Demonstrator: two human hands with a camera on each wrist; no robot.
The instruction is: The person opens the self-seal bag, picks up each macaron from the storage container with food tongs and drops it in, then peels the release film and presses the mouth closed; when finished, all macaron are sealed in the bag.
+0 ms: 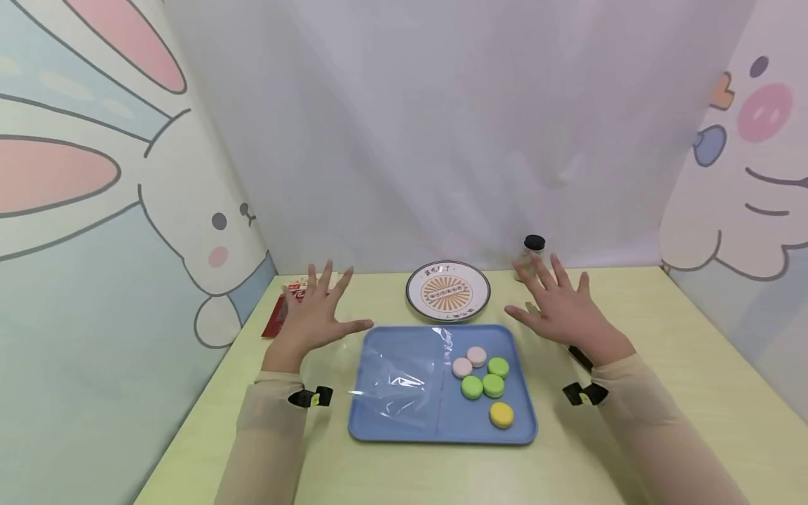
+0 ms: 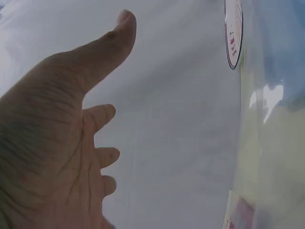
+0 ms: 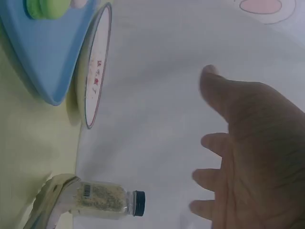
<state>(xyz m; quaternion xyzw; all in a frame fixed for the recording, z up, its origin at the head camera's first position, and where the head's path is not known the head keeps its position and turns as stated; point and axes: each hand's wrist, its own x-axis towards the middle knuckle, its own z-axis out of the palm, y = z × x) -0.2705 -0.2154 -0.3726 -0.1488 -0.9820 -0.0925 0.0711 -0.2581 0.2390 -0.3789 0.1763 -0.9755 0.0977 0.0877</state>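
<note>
I have the blue tray [image 1: 459, 423] in the middle, loose clear film [image 1: 391, 382] over its left half. Near its far corners, my left hand [image 1: 313, 317] and right hand [image 1: 568, 319] hover, fingers spread wide, holding nothing. I'd reach from above, avoid snagging the film, and pinch lightly: the macarons [image 1: 494, 386] on the right half look crushable.
</note>
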